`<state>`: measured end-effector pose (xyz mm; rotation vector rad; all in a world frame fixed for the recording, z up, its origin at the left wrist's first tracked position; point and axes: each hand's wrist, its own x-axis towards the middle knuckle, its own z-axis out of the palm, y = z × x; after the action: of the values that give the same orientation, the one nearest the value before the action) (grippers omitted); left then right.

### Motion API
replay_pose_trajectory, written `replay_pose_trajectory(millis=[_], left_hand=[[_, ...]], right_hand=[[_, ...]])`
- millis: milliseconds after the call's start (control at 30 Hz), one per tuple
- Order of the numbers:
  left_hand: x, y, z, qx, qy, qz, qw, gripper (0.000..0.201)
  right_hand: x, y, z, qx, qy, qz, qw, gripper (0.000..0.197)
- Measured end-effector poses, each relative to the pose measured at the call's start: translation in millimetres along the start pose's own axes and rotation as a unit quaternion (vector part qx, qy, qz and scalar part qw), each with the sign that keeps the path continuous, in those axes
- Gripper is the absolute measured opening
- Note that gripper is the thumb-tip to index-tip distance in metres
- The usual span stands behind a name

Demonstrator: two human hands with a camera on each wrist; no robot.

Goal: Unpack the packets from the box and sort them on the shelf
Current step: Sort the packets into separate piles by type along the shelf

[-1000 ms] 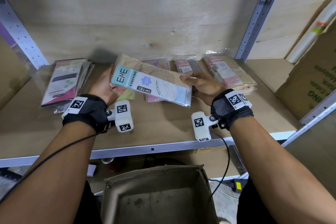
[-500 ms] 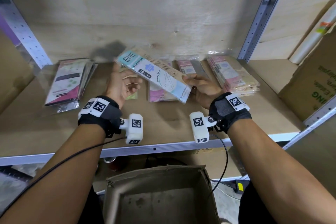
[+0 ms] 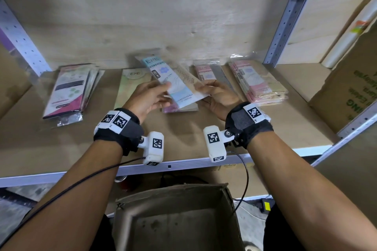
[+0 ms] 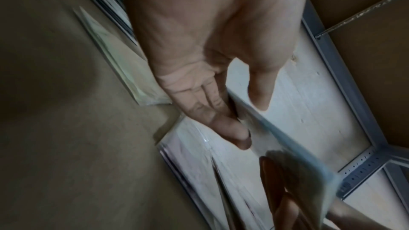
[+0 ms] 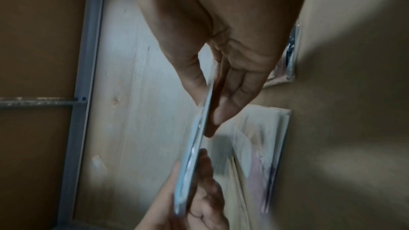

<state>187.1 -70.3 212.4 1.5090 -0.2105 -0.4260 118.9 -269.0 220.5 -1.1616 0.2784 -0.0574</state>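
A light blue ENE stocking packet (image 3: 173, 79) hangs tilted above the wooden shelf (image 3: 61, 138), its long side pointing toward the back wall. My right hand (image 3: 218, 96) pinches its near right edge between thumb and fingers (image 5: 223, 109). My left hand (image 3: 151, 98) holds the near left edge, fingers (image 4: 230, 128) under it and the thumb on top. Sorted piles lie beneath: a green packet (image 3: 132, 85), pink packets (image 3: 181, 108) right under the held one, and another pink packet (image 3: 206, 71). The open cardboard box (image 3: 122, 230) sits low in front, its bare bottom showing.
A pile of dark and pink packets (image 3: 67, 89) lies at the shelf's left, a thick pink stack (image 3: 259, 83) at its right. A grey metal upright (image 3: 285, 16) bounds the bay. A large cardboard carton (image 3: 346, 91) and a white roll (image 3: 350, 32) stand beyond it.
The blue packet has swung from lying crosswise to pointing toward the back wall. My left hand let go of it, then came back to its near left edge.
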Motion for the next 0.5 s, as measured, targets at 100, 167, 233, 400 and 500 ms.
replay_pose_trajectory(millis=[100, 167, 233, 400, 500], left_hand=[[1, 0, -4, 0.015, -0.007, -0.006, 1.000, 0.033], [1, 4, -9, 0.030, -0.046, -0.015, 0.998, 0.032], [0, 5, -12, 0.043, -0.063, -0.005, 0.997, 0.034], [8, 0, -11, 0.069, 0.064, 0.030, 0.995, 0.046], [15, -1, -9, 0.090, 0.080, 0.034, 0.992, 0.043]], right_hand=[[2, 2, 1, -0.061, 0.018, 0.001, 0.998, 0.033], [3, 1, 1, -0.088, 0.027, 0.004, 0.996, 0.036], [4, 0, -1, -0.128, 0.033, 0.006, 0.991, 0.037], [14, -2, -1, -0.245, 0.052, 0.000, 0.968, 0.038], [23, -4, 1, -0.296, 0.061, -0.001, 0.953, 0.036]])
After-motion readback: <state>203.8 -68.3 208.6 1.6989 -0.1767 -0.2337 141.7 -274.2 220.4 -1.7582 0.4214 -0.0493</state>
